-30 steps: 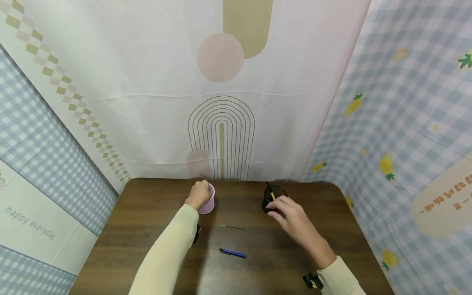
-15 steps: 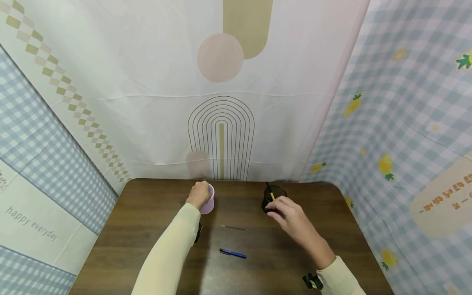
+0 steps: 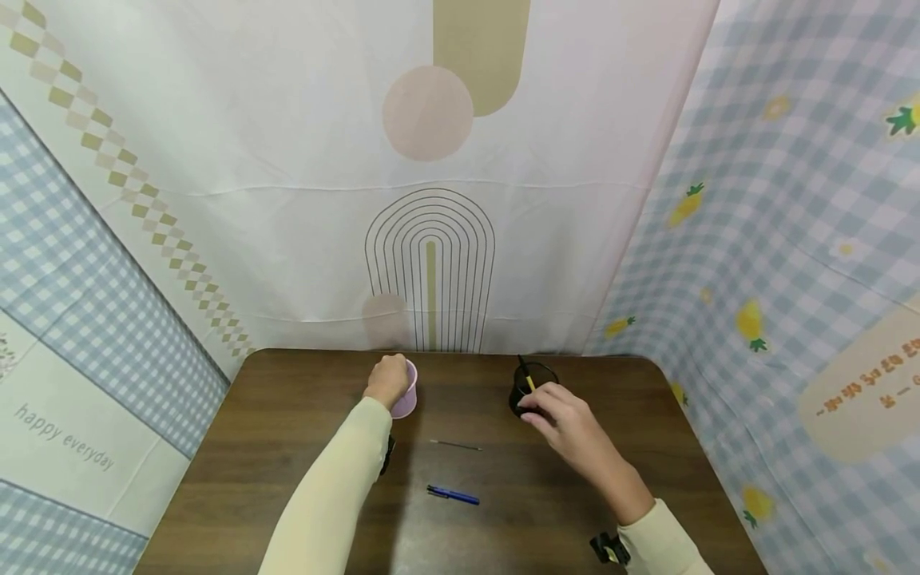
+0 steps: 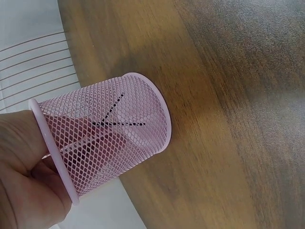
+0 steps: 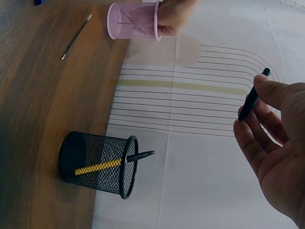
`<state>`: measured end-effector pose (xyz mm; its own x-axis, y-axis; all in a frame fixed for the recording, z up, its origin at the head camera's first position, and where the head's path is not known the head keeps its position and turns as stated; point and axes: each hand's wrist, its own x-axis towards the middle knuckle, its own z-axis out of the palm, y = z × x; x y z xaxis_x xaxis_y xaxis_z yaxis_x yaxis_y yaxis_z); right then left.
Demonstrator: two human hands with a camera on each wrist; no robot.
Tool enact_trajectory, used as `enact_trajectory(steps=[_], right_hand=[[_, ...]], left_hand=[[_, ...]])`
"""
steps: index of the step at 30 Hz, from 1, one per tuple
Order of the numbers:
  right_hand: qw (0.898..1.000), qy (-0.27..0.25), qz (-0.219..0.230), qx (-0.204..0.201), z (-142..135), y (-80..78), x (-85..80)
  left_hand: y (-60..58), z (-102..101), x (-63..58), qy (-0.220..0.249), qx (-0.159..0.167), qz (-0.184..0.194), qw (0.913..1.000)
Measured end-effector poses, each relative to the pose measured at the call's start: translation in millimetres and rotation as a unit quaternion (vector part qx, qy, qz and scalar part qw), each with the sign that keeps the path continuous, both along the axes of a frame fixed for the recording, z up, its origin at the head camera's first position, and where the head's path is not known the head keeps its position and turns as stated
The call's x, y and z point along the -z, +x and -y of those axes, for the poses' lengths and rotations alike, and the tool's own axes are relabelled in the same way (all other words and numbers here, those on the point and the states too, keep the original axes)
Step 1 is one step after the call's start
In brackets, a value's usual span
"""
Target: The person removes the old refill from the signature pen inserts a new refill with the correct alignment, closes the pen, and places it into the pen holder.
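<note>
My left hand [image 3: 388, 379] reaches into the mouth of a pink mesh pen holder [image 4: 109, 114] at the back of the table. Its fingers show only partly through the mesh, near a thin pale stick and dark thin lines, so their hold is unclear. My right hand [image 5: 281, 138] pinches a short black pen piece [image 5: 249, 105] between thumb and fingers. Beside that hand stands a black mesh pen holder [image 5: 97, 150]. A yellow pen [image 5: 102, 167] with a black end leans inside and pokes past the rim.
On the brown wooden table [image 3: 302, 447], a thin dark rod with pale tips [image 3: 456, 445] lies between the hands. Nearer the front lies a blue pen [image 3: 453, 495] with a clip. Patterned cloths [image 3: 309, 239] hang behind and at both sides.
</note>
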<state>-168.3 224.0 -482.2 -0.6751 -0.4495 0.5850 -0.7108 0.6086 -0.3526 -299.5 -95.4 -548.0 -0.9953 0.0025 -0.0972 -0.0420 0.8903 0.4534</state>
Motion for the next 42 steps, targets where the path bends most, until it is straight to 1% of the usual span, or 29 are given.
enact_trajectory(steps=[6,11,21,29,33,36,42], right_hand=[[1.000,0.003,0.003,0.001,0.4,0.3,0.4],[1.000,0.002,-0.001,0.003,-0.1,0.2,0.2],[1.000,0.003,-0.001,0.004,-0.5,0.5,-0.1],[1.000,0.002,-0.004,0.004,-1.3,-0.1,0.0],[1.000,-0.001,-0.006,0.002,-2.4,-0.2,-0.5],[1.000,-0.004,-0.009,0.004,-3.4,-0.5,-1.6],[1.000,-0.005,-0.013,0.007,-4.9,-1.4,-2.5]], left_hand=[[1.6,1.2,2.1,0.010,-0.004,-0.007,0.9999],[3.7,2.7,0.2,0.016,-0.006,-0.009,0.9998],[6.4,3.9,-6.2,0.006,0.002,-0.007,1.0000],[4.3,4.8,-6.2,0.007,0.005,-0.003,1.0000],[2.4,4.6,-7.1,0.011,0.006,-0.008,0.9999],[2.1,3.8,-10.1,0.011,0.011,-0.014,0.9998],[2.9,3.4,-16.0,0.003,0.020,-0.042,0.9989]])
